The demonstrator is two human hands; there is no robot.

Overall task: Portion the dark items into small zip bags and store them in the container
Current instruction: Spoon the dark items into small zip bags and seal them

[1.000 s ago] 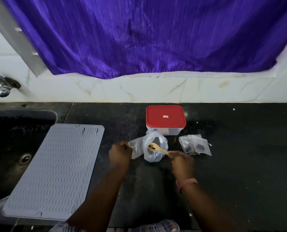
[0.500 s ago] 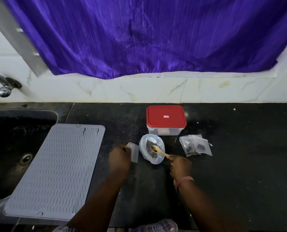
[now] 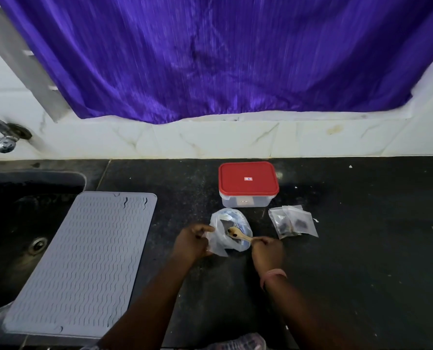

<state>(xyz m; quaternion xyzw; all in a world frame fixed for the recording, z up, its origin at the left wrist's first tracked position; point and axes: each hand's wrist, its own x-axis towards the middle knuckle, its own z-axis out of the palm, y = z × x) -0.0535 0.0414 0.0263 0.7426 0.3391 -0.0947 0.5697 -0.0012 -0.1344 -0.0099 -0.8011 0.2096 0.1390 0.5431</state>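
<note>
Container (image 3: 248, 181) shut behind bag (image 3: 231, 233); filled zip bags (image 3: 292, 222) beside; mat (image 3: 81, 261) left.

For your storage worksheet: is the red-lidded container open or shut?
Shut. The red lid sits flat and square on the clear container, covering its whole rim, with no gap visible.

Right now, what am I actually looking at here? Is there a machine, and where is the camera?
No machine: these are a person's two bare hands, filmed by a camera worn on the head, looking down at a dark kitchen counter. The left hand grips a clear plastic bag. The right hand holds a wooden spoon carrying dark items over that bag. Behind stands a container with its red lid on. To the right lie small zip bags, already filled. On the left, a grey mat overlaps a sink.
</note>
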